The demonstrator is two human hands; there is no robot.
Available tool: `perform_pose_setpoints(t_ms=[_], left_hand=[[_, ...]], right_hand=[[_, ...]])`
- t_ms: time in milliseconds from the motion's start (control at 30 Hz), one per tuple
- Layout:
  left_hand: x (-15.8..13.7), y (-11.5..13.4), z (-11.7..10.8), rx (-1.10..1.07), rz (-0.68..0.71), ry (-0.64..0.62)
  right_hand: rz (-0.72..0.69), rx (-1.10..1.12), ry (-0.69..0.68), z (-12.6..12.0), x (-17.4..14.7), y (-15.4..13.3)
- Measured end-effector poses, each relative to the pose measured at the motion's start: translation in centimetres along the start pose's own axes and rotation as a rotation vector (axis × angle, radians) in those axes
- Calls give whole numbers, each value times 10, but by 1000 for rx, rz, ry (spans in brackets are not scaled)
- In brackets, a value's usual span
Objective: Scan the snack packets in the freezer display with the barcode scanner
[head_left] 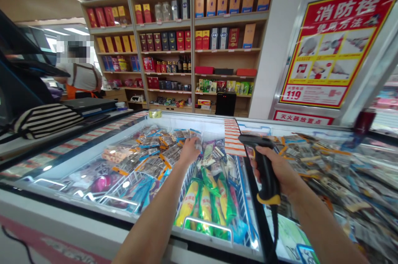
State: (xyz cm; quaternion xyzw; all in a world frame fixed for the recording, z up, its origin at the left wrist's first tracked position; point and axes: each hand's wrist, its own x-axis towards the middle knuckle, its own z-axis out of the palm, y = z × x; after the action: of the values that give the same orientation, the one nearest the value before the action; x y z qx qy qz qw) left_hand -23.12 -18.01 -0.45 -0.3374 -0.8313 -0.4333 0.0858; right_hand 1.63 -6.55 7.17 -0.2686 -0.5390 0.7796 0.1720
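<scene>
My right hand [273, 166] is wrapped around the grip of a black and yellow barcode scanner [265, 168], its head pointing left and its cord hanging down. With the arm stretched over an open chest freezer [174, 115], my left hand [190, 150] is at the back end of a wire basket. Its fingers look curled; a pale bit shows at their tips, too small to name. Packaged ice creams [155, 147] with orange and blue wrappers lie left of that hand. Yellow and green ice cream packs [205, 204] fill the basket's front, below it.
A strip of price labels [234, 137] crosses the freezer's middle. More ice cream packs [326, 177] lie at right. A striped bag [51, 121] is on the left counter, and a person [79, 75] stands behind. Shelves [166, 25] of boxes line the wall.
</scene>
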Motion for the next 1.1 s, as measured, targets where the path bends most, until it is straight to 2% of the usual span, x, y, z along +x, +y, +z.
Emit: perform_pose_setpoints(t_ms=[167,267,367,433,533,633,733,867,933,1033,1100], left_hand=[[1,-1,-9,329,-20,85],[-1,5,-15,446,-9,177],[-7,28,-8,490,17,233],[-16,54,10,454,96,145],[-32,99,52,320,269,-152],[-43,136,93,305,242,-339],[-46,152,115,382,224,-467],[-51,149,122,323,292,-528],[-54,148,123,279,281,-531],[-60,151,126,258,263,-522],[-65,156,128,257,239,-468]], right_hand=[[-89,20,210,-46,0,-21],[-107,41,235,-64,1,-24],[-94,31,222,-70,4,-22],[-84,12,213,-70,5,-22],[-93,14,213,-72,6,-21],[-82,38,207,-75,6,-20],[-73,64,200,-77,6,-19],[-74,92,184,-76,7,-19],[-76,95,163,-75,7,-19],[-86,87,154,-73,6,-19],[-86,95,151,-73,6,-19]])
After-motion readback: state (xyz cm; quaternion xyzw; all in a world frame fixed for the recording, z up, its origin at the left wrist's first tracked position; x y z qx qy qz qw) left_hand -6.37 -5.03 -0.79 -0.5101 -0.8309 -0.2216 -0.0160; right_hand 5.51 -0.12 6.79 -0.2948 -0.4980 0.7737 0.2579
